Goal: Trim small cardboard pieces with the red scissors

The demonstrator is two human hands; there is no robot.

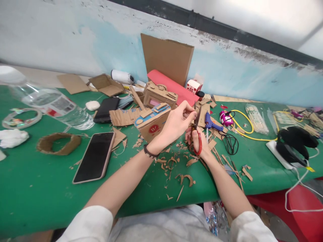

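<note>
In my right hand (198, 141) I grip a pair of scissors (197, 146) with red handles, the blades pointing up and away from me. My left hand (180, 117) is closed in a pinch close by the blades; whatever small piece lies between its fingertips is too small to make out. Just left of my hands stands a cardboard box shape (151, 126) with a blue top edge and a red round mark. Cardboard scraps (171, 163) lie scattered on the green table (141, 191) below my wrists.
Behind stands a cardboard camera shape (161, 95) before a red sheet (171, 87). A blue glue gun (213, 123) with a black cord lies to the right. At left are a phone (94, 158), a cardboard ring (59, 144) and a water bottle (55, 104). Headphones (292, 144) sit far right.
</note>
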